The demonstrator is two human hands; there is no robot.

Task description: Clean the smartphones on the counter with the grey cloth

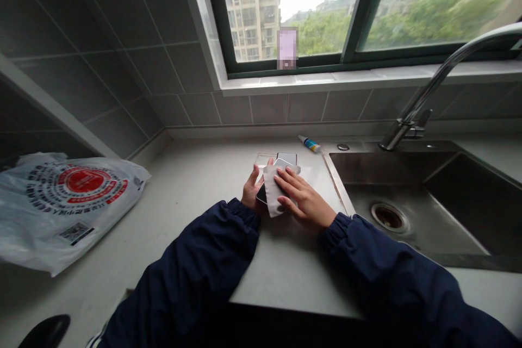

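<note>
The right hand (305, 201) pressed a white cloth (271, 191) over a phone (261, 194).

Its fingers lay open and flat on the cloth, while the left hand (250, 191) gripped the phone along its left side; the phone was partly covered, on or just above the counter (196, 190). The step in hand looked like wiping, and the next move seemed to call for a steady left hold and light, even pressure from the right. Just beyond lay a clear flat piece (265, 157); farther out were a small tube (309, 144), the sink (338, 174) and, far left, a plastic bag (81, 185).
</note>
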